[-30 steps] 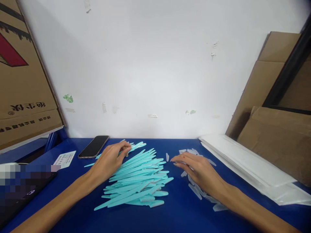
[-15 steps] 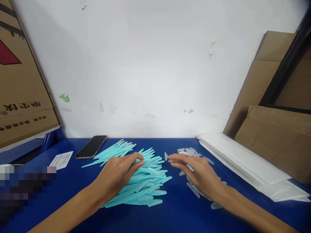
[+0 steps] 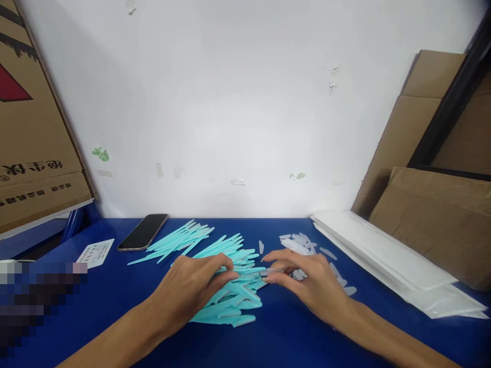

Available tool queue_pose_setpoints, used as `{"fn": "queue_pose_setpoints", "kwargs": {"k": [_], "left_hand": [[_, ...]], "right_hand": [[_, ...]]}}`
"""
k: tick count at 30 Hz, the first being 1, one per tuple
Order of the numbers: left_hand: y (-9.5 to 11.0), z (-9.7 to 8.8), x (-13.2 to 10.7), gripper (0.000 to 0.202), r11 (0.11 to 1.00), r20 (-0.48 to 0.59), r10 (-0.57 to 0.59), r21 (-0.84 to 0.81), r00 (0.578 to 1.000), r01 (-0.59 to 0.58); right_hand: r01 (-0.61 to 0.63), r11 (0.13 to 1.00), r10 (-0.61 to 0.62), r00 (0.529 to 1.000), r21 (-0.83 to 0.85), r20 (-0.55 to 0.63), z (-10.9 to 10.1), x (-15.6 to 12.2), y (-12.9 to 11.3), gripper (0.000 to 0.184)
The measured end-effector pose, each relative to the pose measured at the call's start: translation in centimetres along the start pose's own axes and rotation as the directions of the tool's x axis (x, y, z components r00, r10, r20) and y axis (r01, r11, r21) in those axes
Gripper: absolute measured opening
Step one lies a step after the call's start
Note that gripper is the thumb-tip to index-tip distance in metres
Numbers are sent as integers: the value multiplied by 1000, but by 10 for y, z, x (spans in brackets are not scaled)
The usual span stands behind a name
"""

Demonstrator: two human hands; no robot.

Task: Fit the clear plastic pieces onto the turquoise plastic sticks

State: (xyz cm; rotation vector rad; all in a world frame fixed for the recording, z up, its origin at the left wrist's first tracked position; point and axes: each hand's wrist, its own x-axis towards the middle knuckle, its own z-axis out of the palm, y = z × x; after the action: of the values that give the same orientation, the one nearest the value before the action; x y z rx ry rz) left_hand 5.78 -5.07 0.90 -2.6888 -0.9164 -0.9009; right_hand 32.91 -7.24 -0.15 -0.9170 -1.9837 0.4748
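Observation:
My left hand [image 3: 209, 278] pinches a turquoise eyebrow razor [image 3: 251, 269] between thumb and fingers, its blade end pointing right. A translucent blade cap [image 3: 273, 271] sits between the thumb and fingers of my right hand [image 3: 307, 276]. Cap and razor tip meet between the hands; how far one covers the other I cannot make out. Under and around my left hand lies a heap of turquoise razors [image 3: 230, 309]. Loose translucent caps [image 3: 301, 246] are scattered beneath and behind my right hand, with a single cap [image 3: 261, 247] apart from them.
A second bunch of razors [image 3: 180, 240] lies at the back left beside a phone [image 3: 143, 232] and a printed card [image 3: 95, 253]. White flat packets [image 3: 383, 255] are stacked at right. Cardboard boxes [image 3: 38, 117] flank the blue table [image 3: 245, 347], with a white wall behind.
My left hand has moved slightly right and down, with a razor now showing in its pinch. My right hand has lowered, and a cap is now visible in its fingers against the razor tip.

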Motion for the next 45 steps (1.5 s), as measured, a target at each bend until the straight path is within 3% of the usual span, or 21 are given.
{"fn": "queue_pose_setpoints", "kwargs": {"k": [8, 14, 20, 24, 28, 32, 41, 45], "left_hand": [[4, 0, 0, 23, 999, -23, 39, -26, 999, -39], [4, 0, 0, 25, 999, -20, 17, -51, 1000, -18], [6, 0, -2, 24, 996, 83, 66, -71, 994, -60], [15, 0, -2, 19, 988, 48, 152, -43, 987, -150], [19, 5, -3, 15, 972, -26, 234, 34, 972, -233], [20, 10, -6, 18, 968, -2, 238, 85, 971, -237], [27, 10, -8, 13, 974, -27, 213, 81, 977, -210], [25, 10, -5, 14, 972, -26, 222, 84, 975, -219]], "right_hand": [[12, 1000, -12, 1000, -14, -23, 3, -2, -8, 20], [39, 995, -51, 990, -97, -129, 4, -2, -11, 19], [244, 946, -241, 970, -215, 43, 2, -6, -9, 24], [334, 906, -318, 942, -260, 103, 4, -9, -12, 30], [302, 918, -275, 952, -256, 136, 7, -12, -12, 31], [230, 947, -201, 969, -223, 144, 9, -13, -12, 30], [256, 941, -244, 966, -219, 83, 9, -15, -17, 29], [249, 943, -217, 963, -220, 159, 6, -13, -16, 33]]}}
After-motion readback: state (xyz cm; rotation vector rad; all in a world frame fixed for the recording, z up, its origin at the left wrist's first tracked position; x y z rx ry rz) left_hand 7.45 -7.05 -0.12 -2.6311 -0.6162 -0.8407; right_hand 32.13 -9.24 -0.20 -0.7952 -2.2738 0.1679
